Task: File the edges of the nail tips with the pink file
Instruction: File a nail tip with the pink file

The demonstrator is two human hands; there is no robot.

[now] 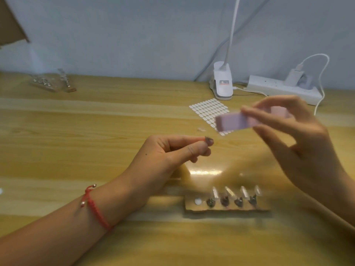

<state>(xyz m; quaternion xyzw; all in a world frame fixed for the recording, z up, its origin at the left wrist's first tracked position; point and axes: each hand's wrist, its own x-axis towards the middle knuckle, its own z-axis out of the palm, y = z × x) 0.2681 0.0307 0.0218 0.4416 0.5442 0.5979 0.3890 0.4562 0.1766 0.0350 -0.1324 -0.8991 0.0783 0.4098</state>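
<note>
The pink file (234, 122) is smeared by motion blur, and its right end is hidden behind the right hand's fingers (257, 113). The nail tip (209, 140) is too small to make out in detail. The wooden tabletop (76, 131) meets a pale wall at its far edge, where a clip lamp (222, 83) stands. Near the front edge a cardboard strip (226, 207) carries four more tips. The right hand (299, 143) pinches the file, raised above the tabletop. The left hand (167, 152), fingers curled, pinches the nail tip just beside the file, not touching it.

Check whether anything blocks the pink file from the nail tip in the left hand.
Nothing visible: only air lies between the pink file in the right hand and the nail tip in the left hand.
</note>
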